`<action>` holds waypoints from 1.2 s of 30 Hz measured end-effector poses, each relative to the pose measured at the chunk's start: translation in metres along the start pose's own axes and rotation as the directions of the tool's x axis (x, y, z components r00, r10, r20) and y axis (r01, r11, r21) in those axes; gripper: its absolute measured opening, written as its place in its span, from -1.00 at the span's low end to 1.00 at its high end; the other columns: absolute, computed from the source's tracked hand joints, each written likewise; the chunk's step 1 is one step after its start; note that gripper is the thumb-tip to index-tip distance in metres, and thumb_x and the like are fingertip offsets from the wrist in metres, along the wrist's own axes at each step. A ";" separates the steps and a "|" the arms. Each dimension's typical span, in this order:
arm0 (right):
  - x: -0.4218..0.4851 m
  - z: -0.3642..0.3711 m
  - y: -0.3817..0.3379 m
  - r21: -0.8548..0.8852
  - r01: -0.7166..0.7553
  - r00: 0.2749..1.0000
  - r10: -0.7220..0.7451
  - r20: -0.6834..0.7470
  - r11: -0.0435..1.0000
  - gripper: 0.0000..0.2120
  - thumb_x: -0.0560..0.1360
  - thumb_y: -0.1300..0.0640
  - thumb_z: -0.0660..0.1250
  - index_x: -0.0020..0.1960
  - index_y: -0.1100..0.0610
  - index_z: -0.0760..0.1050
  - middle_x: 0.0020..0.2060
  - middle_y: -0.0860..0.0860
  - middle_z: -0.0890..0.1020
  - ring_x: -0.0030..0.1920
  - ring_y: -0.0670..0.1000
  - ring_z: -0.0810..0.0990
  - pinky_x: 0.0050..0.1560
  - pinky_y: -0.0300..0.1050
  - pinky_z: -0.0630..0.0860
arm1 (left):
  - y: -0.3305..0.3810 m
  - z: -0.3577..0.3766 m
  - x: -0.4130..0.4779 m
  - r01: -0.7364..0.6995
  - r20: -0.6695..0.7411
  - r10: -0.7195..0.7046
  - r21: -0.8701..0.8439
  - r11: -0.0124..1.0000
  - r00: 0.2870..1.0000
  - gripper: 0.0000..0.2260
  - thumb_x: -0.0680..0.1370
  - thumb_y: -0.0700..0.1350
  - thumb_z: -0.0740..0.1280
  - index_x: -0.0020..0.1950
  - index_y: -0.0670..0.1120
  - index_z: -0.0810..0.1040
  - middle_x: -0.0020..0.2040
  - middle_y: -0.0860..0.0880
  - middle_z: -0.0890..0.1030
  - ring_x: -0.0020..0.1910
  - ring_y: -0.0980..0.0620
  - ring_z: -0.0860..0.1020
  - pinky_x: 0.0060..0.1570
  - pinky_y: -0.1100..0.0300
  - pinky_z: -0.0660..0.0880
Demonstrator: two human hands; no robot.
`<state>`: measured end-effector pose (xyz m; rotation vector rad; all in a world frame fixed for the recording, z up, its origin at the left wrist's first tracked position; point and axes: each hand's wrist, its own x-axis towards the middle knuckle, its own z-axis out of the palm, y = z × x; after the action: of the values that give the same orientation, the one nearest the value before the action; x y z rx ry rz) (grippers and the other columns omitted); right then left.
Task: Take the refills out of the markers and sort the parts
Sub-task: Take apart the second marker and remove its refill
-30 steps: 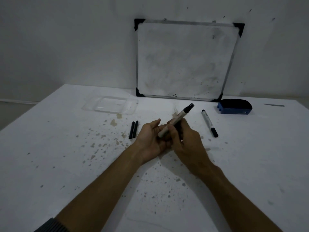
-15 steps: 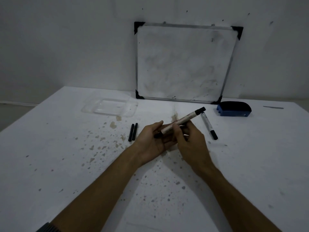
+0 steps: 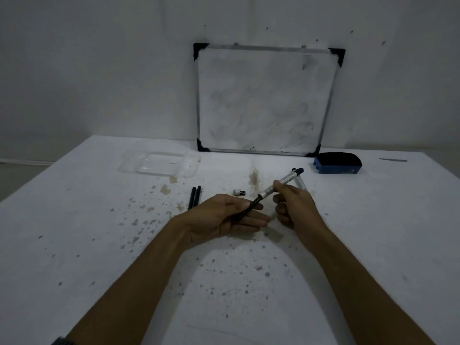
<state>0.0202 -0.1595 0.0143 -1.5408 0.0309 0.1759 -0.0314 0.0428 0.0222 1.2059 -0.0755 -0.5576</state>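
Note:
My right hand [image 3: 295, 207] pinches a white marker barrel [image 3: 281, 183] with a black cap, tilted up to the right. A black refill [image 3: 247, 210] sticks out of the barrel's lower end. My left hand [image 3: 229, 216] lies palm up under it and grips the refill between thumb and fingers. Two black refills [image 3: 194, 197] lie side by side on the table left of my hands. A small white and black end plug [image 3: 239, 192] lies just beyond my left hand. A second marker [image 3: 300, 181] lies behind my right hand, mostly hidden.
A clear plastic tray [image 3: 161, 163] sits at the back left of the stained white table [image 3: 99, 245]. A whiteboard [image 3: 266, 100] leans on the wall, with a blue eraser [image 3: 337, 163] to its right. A thin dark strip [image 3: 393, 160] lies at the far right.
My hands have drawn apart, and the black refill now shows between barrel and left hand. The end plug has appeared on the table. The barrel has shifted to the right.

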 end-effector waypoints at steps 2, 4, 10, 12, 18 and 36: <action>0.000 -0.004 -0.002 0.030 -0.015 0.999 0.014 0.034 0.999 -0.72 0.65 0.00 0.29 -0.02 0.20 0.60 -0.26 0.09 0.58 -0.42 -0.05 0.45 -0.43 -0.16 0.36 | -0.001 -0.002 -0.001 -0.020 0.008 0.020 0.016 1.000 1.000 -0.71 0.71 -0.24 0.23 0.38 -0.33 0.55 0.13 -0.27 0.71 0.03 -0.09 0.73 0.16 0.07 0.66; 0.000 -0.008 -0.004 0.068 -0.031 0.998 0.027 0.063 0.997 -0.72 0.68 0.05 0.23 -0.02 0.23 0.58 -0.24 0.13 0.65 -0.36 0.00 0.57 -0.33 -0.11 0.49 | -0.001 -0.007 0.000 -0.051 -0.022 0.053 0.046 0.998 0.998 -0.73 0.69 -0.25 0.27 0.36 -0.29 0.58 0.06 -0.21 0.71 -0.06 -0.05 0.71 0.10 0.09 0.66; -0.003 -0.013 0.006 -0.738 0.268 0.935 -0.352 0.045 0.619 -0.67 0.72 0.00 0.10 0.14 0.16 0.56 -0.19 0.05 0.62 -0.25 0.00 0.58 -0.23 -0.19 0.49 | -0.007 -0.011 0.006 -0.172 -0.230 0.254 0.324 0.930 0.940 -0.74 0.68 -0.20 0.32 0.36 -0.10 0.62 -0.16 -0.03 0.67 -0.26 0.06 0.55 -0.25 0.16 0.51; 0.001 -0.012 0.016 -0.853 0.293 0.904 -0.417 0.099 0.432 -0.63 0.71 0.00 0.10 0.15 0.20 0.60 -0.14 0.11 0.64 -0.22 0.01 0.56 -0.12 -0.17 0.50 | -0.009 -0.008 0.006 -0.203 -0.244 0.322 0.412 0.888 0.915 -0.74 0.68 -0.19 0.32 0.36 -0.09 0.63 -0.14 -0.09 0.70 -0.24 0.02 0.57 -0.25 0.16 0.53; 0.002 -0.007 0.024 -0.913 0.262 0.909 -0.397 0.125 0.312 -0.63 0.66 0.00 0.23 0.32 0.20 0.57 0.03 0.17 0.57 -0.17 -0.01 0.47 -0.10 -0.20 0.41 | -0.014 0.005 0.003 -0.227 -0.283 0.454 0.580 0.783 0.845 -0.88 0.65 -0.19 0.39 0.17 -0.16 0.61 -0.06 -0.07 0.78 -0.16 -0.08 0.71 -0.18 0.14 0.66; -0.029 0.054 -0.016 -0.435 0.550 0.835 -0.464 0.296 0.713 -0.89 0.55 0.04 0.45 0.06 -0.04 0.70 -0.15 -0.19 0.72 -0.13 -0.25 0.66 -0.09 -0.36 0.57 | 0.042 -0.062 -0.078 0.152 -0.487 0.455 0.788 0.596 0.746 -0.57 0.67 0.25 0.18 0.16 -0.05 0.66 -0.07 0.02 0.75 -0.18 0.07 0.68 -0.14 0.14 0.57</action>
<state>-0.0108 -0.1086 0.0359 -1.9938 -0.6238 -0.1499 -0.0626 0.1408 0.0549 2.2199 0.1915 0.1673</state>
